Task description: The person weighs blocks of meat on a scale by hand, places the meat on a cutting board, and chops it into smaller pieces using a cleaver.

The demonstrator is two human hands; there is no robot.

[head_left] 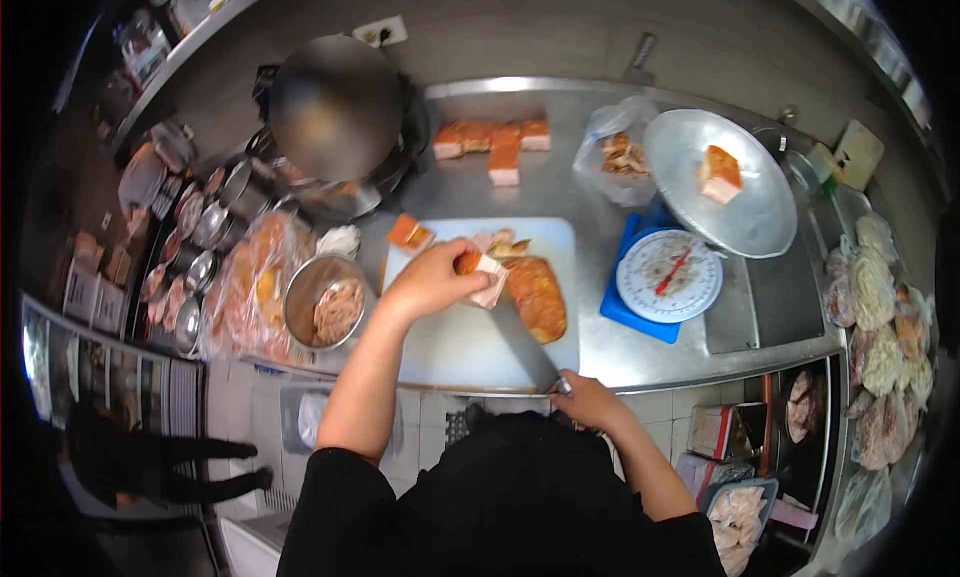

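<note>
My left hand point(440, 279) is closed around a block of crispy pork belly point(489, 285), held above the white cutting board point(440, 352). In my right hand point(588, 401), low at the board's front edge, is the handle of a knife point(528, 349). Its blade points up and left across the board, toward the held block. Right beside the blade lies a larger slab of browned pork belly point(538, 299). A smaller pork block point(409, 233) rests at the board's upper left corner, and pale scraps point(508, 244) lie behind the slab.
Several pork blocks point(478, 139) sit at the counter's back. To the right are a blue dial scale point(668, 277), a metal pan point(690, 152) holding one pork block, and a plastic bag point(600, 162). A metal pot point(300, 302) of meat stands left. Another person point(110, 457) is at far left.
</note>
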